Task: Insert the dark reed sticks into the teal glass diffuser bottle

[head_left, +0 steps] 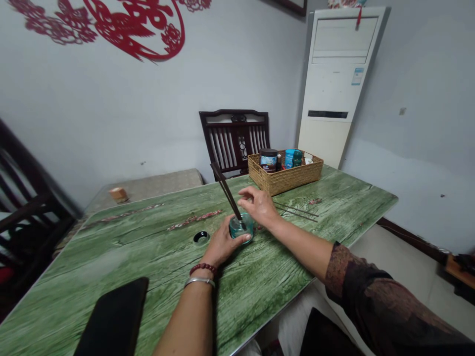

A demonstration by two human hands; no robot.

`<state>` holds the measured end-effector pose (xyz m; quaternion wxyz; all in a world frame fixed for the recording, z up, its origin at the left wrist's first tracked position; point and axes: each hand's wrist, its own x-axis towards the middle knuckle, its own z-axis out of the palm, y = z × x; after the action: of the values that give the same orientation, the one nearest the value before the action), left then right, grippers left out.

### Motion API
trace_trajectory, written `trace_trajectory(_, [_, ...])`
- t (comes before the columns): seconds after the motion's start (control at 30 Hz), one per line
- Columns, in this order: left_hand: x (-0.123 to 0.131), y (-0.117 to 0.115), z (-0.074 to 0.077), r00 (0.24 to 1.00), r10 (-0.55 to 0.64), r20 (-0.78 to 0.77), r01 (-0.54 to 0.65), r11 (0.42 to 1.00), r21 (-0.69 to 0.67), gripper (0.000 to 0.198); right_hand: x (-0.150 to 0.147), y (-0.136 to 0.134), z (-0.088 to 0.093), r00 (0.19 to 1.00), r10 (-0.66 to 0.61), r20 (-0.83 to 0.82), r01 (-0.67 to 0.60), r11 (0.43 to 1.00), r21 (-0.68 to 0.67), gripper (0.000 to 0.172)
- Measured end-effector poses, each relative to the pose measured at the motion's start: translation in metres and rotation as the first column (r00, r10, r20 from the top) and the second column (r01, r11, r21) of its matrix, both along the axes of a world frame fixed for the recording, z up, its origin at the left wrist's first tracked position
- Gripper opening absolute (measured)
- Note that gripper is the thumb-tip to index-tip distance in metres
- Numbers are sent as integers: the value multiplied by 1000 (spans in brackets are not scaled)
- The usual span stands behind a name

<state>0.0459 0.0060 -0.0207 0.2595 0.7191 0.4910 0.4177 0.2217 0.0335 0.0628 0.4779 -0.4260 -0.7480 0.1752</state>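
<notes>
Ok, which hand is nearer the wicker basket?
The right hand is nearer: it is just above the glass jar, on the near side of the wicker basket. The left hand is farther away, wrapped around the jar.

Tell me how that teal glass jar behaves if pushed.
The teal glass jar looks squat, so it probably resists tipping, though its tall dark sticks may unbalance it. Its smooth glass is likely slippery and could break if dropped.

Left wrist: red bead bracelet, plain silver bangle. Right arm: dark sleeve, rust-brown figured pattern.
</notes>
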Motion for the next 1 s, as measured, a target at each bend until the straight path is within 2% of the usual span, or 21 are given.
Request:
trace_trajectory(0.07, [0,-1,1,1000,15,2,-15,1000,1,72,21,2,-5,997,-71,33,70,997,36,19])
trace_trajectory(0.17, [1,-2,3,999,31,8,-31,1000,0,70,64,7,-21,959,-261,109,254,965,72,24])
trace_trajectory(0.23, [1,-3,4,999,35,1,-35,999,1,70,92,8,-37,891,-395,225,390,918,65,31])
trace_trajectory(0.3, [2,-3,5,999,33,-7,-33,999,6,69,112,8,-54,808,-468,358,486,873,43,35])
trace_trajectory(0.43, [1,-1,4,999,38,-9,-38,999,12,68,122,5,-77,694,-445,566,540,841,-1,37])
trace_trajectory(0.63, [0,1,3,999,48,-17,-48,999,8,71,111,5,-81,595,-355,721,481,876,34,35])
trace_trajectory(0.9, [0,-1,4,998,57,-17,-56,998,11,71,114,3,-81,622,-374,688,482,875,40,29])
trace_trajectory(1.0, [0,-1,4,998,55,-25,-55,998,5,72,113,4,-81,605,-354,713,484,875,25,25])
